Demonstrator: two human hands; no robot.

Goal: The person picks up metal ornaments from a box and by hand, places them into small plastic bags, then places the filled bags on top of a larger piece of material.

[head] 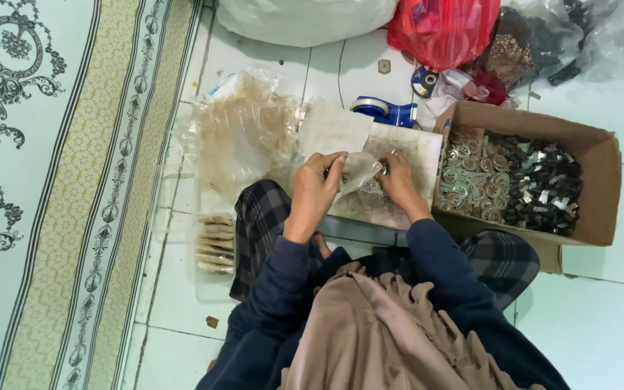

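Where the frame begins on the left, a patterned rug (52, 180) covers the floor beside pale tiles (601, 318). Next to it lies a heap of clear plastic bags (243, 137), and below that a short stack of filled small packets (216, 244) rests on the tile, just beside the person's checked trouser leg.

Left hand (315, 189): fingers curled together, pinching the edge of a small clear plastic bag (361, 170). The bag is held up between both hands, above a flat, worn board (417, 155) lying across the lap.

Right hand (399, 180): fingers closed at the bag's opposite edge, touching it; whether they also clamp a small metal piece cannot be told. A scatter of small metal parts (370, 195) lies on the board under the hands.

Behind the board stands a blue tape dispenser (384, 110). To the right, touching the board's edge, an open cardboard box (601, 188) holds round silvery discs (474, 180) on its left side and dark and shiny metal clips (543, 191) on its right. A red plastic bag (442, 29) lies at the top.
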